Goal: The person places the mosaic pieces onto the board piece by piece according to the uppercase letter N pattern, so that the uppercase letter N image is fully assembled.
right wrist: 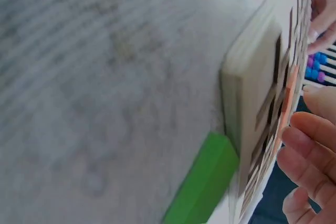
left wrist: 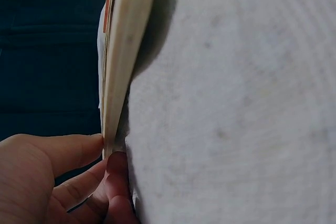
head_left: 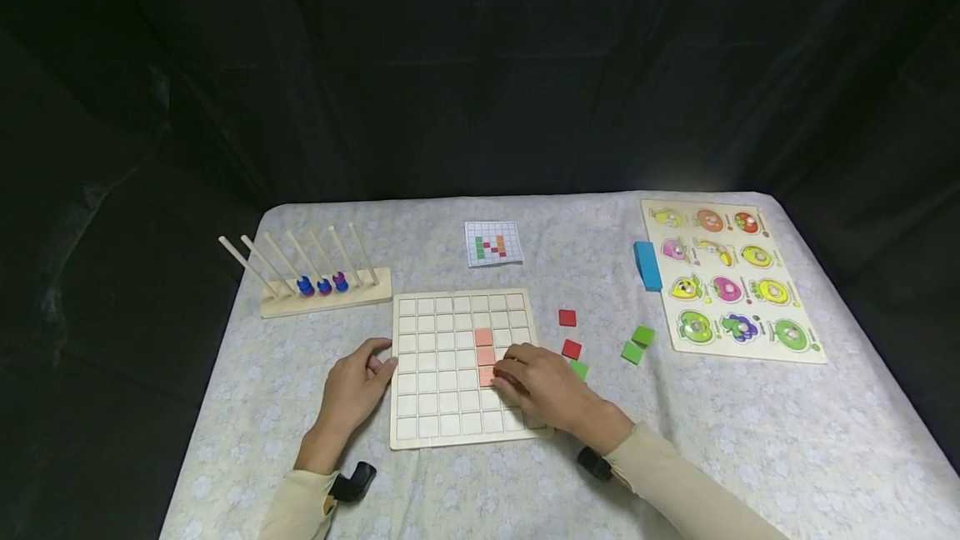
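Pale, flower-patterned cloth [head_left: 465,498] covers the work surface. At the near side, as I stand watching, two beige sleeves [head_left: 300,502] enter, each with a black wrist unit [head_left: 354,482] at the cuff.

Left hand [head_left: 356,382]: thumb and fingers are clamped on the left edge of a square wooden grid board [head_left: 427,382]. The board lies on the cloth between the two hands.

Right hand [head_left: 540,382]: positioned over the right half of the board, fingers bent, tips at the nearest of three salmon tiles [head_left: 483,337]. Whether those fingertips are pinched together on a piece I cannot tell — the hand covers the contact point. The tiles occupy adjoining cells, one per cell, in a straight column running away from the person.

Right of the board: two red tiles [head_left: 567,317] and three green tiles [head_left: 642,336], the nearest green one partly hidden by the hand. Beside the far left corner: a wooden peg stand [head_left: 360,294] with seven pegs, three carrying blue and purple rings. Far right: a blue block [head_left: 647,266] beside a fruit puzzle board [head_left: 750,351]. Farther back, behind the grid board: a printed card [head_left: 492,227] with coloured squares. Rear: black curtain [head_left: 480,73].
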{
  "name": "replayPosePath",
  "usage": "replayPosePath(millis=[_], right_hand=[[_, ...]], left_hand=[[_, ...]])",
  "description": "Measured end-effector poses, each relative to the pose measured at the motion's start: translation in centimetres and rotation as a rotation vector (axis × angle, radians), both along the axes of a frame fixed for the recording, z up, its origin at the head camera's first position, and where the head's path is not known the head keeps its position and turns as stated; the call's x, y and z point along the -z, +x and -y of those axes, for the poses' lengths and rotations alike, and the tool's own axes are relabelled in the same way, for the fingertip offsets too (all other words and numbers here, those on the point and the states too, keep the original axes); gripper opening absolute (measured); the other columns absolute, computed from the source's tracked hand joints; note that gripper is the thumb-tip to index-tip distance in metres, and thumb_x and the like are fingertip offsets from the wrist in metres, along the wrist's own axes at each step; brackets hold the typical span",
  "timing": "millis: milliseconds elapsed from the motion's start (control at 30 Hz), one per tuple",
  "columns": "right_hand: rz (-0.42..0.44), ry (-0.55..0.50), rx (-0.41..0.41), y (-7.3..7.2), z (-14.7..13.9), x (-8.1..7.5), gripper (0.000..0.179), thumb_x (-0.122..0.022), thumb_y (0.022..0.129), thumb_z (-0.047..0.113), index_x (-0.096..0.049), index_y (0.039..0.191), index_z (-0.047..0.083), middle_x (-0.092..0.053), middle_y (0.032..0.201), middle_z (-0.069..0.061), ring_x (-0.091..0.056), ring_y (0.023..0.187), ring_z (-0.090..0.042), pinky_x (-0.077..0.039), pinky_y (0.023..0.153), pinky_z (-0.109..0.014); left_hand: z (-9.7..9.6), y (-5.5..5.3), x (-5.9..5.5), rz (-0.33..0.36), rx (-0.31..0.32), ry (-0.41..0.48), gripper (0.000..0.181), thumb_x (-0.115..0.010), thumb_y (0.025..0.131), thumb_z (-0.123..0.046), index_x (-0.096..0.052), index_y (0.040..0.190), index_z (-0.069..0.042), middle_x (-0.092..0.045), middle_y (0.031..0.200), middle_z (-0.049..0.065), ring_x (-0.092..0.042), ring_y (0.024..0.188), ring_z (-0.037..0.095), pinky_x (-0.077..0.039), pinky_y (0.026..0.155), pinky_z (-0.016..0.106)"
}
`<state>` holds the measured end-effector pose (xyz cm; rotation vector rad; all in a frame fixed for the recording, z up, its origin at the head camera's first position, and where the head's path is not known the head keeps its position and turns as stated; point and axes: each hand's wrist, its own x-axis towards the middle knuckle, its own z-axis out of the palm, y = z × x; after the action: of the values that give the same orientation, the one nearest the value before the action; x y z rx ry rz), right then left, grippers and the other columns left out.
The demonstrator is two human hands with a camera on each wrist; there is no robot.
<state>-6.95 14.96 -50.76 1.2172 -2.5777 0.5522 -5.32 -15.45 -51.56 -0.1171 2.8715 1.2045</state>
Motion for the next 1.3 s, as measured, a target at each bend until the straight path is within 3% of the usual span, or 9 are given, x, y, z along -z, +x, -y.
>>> replayPosePath(millis=[133, 567, 800, 1033, 1300], right_hand=[[0.04, -0.026, 0.049, 0.0, -1.2, -0.3, 0.007, -0.077, 0.088, 0.018, -0.076, 0.091, 0.012, -0.066, 0.088, 0.004, -0.061, 0.078, -0.008, -0.053, 0.069, -0.021], [0.129, 0.037, 0.297, 0.5, -6.0, -1.0, 0.015, -0.081, 0.085, 0.017, -0.076, 0.097, 0.008, -0.067, 0.091, 0.0, -0.062, 0.079, -0.011, -0.053, 0.069, -0.029], [0.077, -0.025, 0.33, 0.3, -7.7, -1.0, 0.015, -0.084, 0.08, 0.012, -0.076, 0.093, 0.007, -0.067, 0.087, -0.001, -0.059, 0.073, -0.01, -0.051, 0.065, -0.028], [0.136, -0.027, 0.385, 0.2, -8.4, -0.8, 0.016, -0.081, 0.082, 0.011, -0.076, 0.096, 0.005, -0.068, 0.09, -0.003, -0.063, 0.078, -0.015, -0.055, 0.07, -0.034], [0.147, -0.007, 0.425, -0.5, -8.4, 0.0, 0.023, -0.08, 0.085, 0.021, -0.074, 0.099, 0.003, -0.066, 0.088, -0.004, -0.058, 0.073, -0.013, -0.052, 0.067, -0.033]], left_hand=[[0.0, 0.0, 0.0, -0.001, -0.004, 0.001, 0.032, -0.068, 0.095, -0.022, -0.069, 0.123, -0.008, -0.064, 0.071, 0.0, -0.05, 0.059, 0.009, -0.039, 0.059, 0.026], [0.0, -0.1, 0.0, -0.001, -0.002, 0.002, 0.032, -0.068, 0.095, -0.022, -0.069, 0.123, -0.009, -0.064, 0.071, 0.0, -0.05, 0.059, 0.009, -0.038, 0.06, 0.026], [0.0, -0.2, 0.0, 0.007, -0.005, 0.001, 0.032, -0.068, 0.095, -0.023, -0.069, 0.124, -0.009, -0.064, 0.071, 0.0, -0.05, 0.059, 0.009, -0.039, 0.06, 0.026], [0.1, -0.1, 0.0, 0.007, -0.007, 0.001, 0.032, -0.068, 0.095, -0.023, -0.069, 0.124, -0.01, -0.064, 0.072, 0.0, -0.05, 0.06, 0.009, -0.039, 0.06, 0.026], [0.0, 0.0, 0.1, 0.014, -0.01, 0.0, 0.032, -0.068, 0.095, -0.023, -0.069, 0.124, -0.009, -0.064, 0.072, 0.0, -0.051, 0.06, 0.009, -0.039, 0.06, 0.026]])
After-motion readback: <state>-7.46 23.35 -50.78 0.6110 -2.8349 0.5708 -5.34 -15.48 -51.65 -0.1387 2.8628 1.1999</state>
